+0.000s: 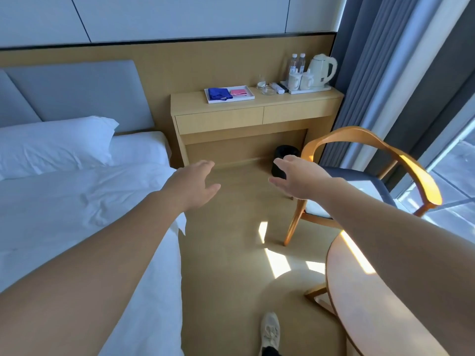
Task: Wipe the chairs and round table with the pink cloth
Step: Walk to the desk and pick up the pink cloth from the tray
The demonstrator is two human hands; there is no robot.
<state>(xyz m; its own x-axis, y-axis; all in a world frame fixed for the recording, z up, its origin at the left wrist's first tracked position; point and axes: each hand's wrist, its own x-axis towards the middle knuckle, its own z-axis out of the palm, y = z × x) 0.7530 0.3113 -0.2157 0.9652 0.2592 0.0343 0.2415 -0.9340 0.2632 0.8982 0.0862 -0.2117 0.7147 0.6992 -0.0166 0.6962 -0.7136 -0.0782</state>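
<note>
The pink cloth [238,92] lies folded in a white tray [250,98] on the wooden desk [257,116] at the far wall, beside a blue cloth [219,94]. A wooden chair [370,173] with a dark blue seat stands at the right, in front of the curtains. Part of the round table [341,276] shows at the lower right, partly hidden by my right arm. My left hand [194,185] and my right hand [299,177] reach forward over the floor, both empty with fingers apart, well short of the desk.
A bed [77,201] with white sheets and a pillow fills the left side. A kettle [322,70], mugs, water bottles and glassware stand on the desk's right end. A black bin [284,160] sits under the desk. My shoe [270,330] is on the floor aisle.
</note>
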